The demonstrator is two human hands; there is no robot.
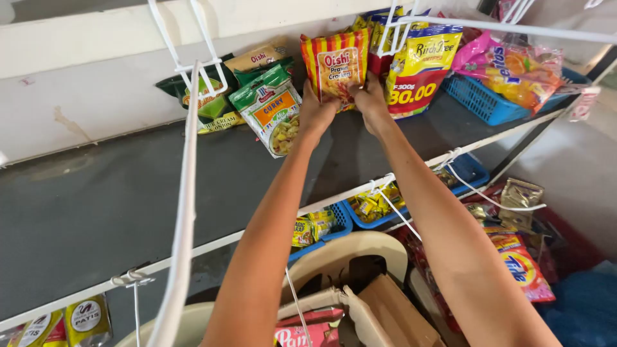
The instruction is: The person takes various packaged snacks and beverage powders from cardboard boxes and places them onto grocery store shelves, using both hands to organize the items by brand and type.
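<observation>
Both my arms reach forward over a dark grey shelf [103, 199]. My left hand [316, 110] and my right hand [371, 101] both grip the lower edge of a red-and-yellow striped snack bag [334, 61], held upright near the back wall. A green-and-white seasoning packet [270, 109] leans just left of my left hand. A yellow snack bag with a red band [421, 67] stands just right of my right hand.
Green and tan snack bags [212, 103] lean on the wall at left. A blue basket [482, 99] with orange packets sits at right. White wire hangers [186, 212] hang in front. Below are blue baskets [334, 222], a beige plastic chair [347, 257] and a cardboard box [392, 315].
</observation>
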